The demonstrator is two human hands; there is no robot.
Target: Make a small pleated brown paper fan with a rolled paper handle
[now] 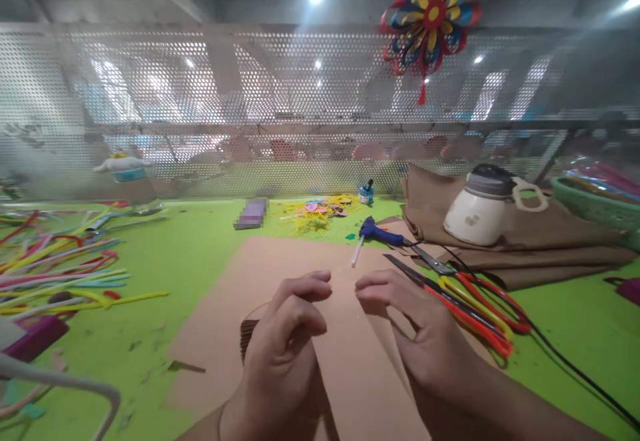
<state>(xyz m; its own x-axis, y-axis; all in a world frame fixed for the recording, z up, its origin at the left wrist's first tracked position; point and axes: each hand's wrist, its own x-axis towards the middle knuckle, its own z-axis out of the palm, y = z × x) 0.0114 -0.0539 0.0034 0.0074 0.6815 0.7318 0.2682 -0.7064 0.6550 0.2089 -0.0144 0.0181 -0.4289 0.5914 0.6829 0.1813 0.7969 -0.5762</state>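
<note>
My left hand [285, 341] and my right hand [415, 328] both rest on a long strip of brown cardboard [355, 368] that runs toward me between them. The left hand's fingers curl over the strip's left edge. The right hand's fingers press flat on its right edge. The strip lies on a larger brown cardboard sheet [240, 294] spread on the green table [165, 261]. A dark ridged piece [246, 334] shows just left of my left hand.
Red and yellow scissors [470, 301] lie right of my right hand, a blue glue gun [377, 232] with a black cord behind. Coloured pipe cleaners [60, 268] cover the left. A white jug [480, 211] sits on folded brown cloth [540, 241]; a green basket [595, 204] stands far right.
</note>
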